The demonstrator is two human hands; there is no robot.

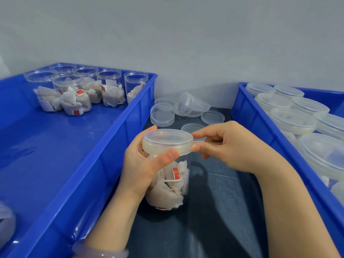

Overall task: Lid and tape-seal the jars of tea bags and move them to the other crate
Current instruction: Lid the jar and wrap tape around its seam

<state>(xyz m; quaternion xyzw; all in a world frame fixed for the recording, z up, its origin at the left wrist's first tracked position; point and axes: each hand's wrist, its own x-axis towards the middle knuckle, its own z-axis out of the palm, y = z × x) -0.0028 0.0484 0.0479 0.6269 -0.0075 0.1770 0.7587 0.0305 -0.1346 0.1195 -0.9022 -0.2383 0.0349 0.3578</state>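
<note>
Centrally, the jar [168, 185] is upright between two crates, its base at or just over the dark worktop [219, 211]. It is a clear, smooth plastic cylinder, stuffed with crumpled white tea bags [165, 194] that carry red tags. A round, cloudy plastic lid [167, 140] with a shallow sunken top sits on its mouth. The left hand [139, 164] comes up from below, fingers curled round the far side of the jar's neck, thumb pressed flat on the lid's front rim: a firm grip on the jar. The right hand [229, 146] reaches in from the right, knuckles up, its thumb and forefinger pinching a thin clear tape [200, 140] against the lid's edge; the other fingers curl underneath. A pale glossy bangle [100, 253] rings the left wrist. Loose lids [162, 114] lie stacked and scattered on the worktop behind. The left crate [104, 157], glossy blue plastic, holds open jars [72, 90] of tea bags in its far corner. The right crate [270, 138], likewise blue, is packed with lidded jars [293, 121].
</note>
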